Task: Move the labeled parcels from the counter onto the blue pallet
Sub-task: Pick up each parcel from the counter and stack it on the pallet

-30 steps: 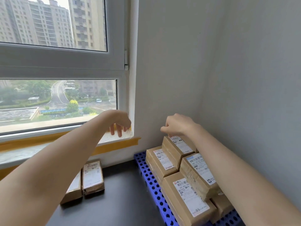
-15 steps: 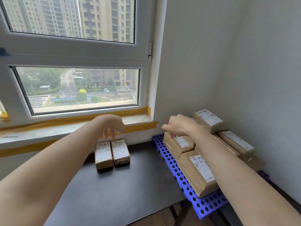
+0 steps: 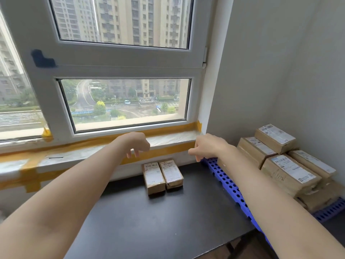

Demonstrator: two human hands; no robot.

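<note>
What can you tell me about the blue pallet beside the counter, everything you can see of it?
The blue pallet looks like moulded plastic, its flat top perforated with rows of round holes. It lies level along the right edge of the black counter, running back to the wall. Taped brown parcels with white labels are stacked on it; the right forearm hides part of it.

Print on the labels of the two parcels on the counter [image 3: 162, 175] is too small to read. The right forearm [image 3: 261, 184] hides part of the blue pallet [image 3: 226, 181] and the near side of the stacked parcels [image 3: 291, 169]. Fingertips of the left hand [image 3: 137, 144] curl under, out of sight. Both arms are cut off by the lower frame edge
</note>
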